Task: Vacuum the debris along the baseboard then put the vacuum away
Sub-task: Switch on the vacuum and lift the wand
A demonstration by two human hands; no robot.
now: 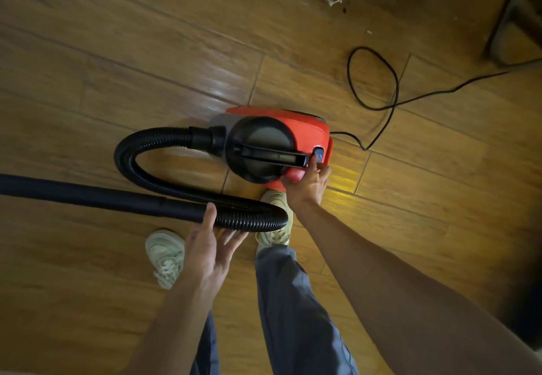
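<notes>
— Where's the vacuum?

— The red-and-black canister vacuum [272,143] sits mid-floor on the wood-look plank floor [117,52], just ahead of the pale sneakers [165,257].

— And the hands?

— The right hand [308,182] rests at the canister's rear edge, a fingertip on the blue switch [318,154], not clamped. The left hand [209,245] is spread open under the black ribbed hose [140,175], cradling it.

— Room to move?

— Open boards toward nine o'clock; the black power cord [381,93] loops at one o'clock.

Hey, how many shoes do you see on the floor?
2. The left shoe is beside the left hand; the right shoe sits below the vacuum, partly hidden by the hose.
</notes>
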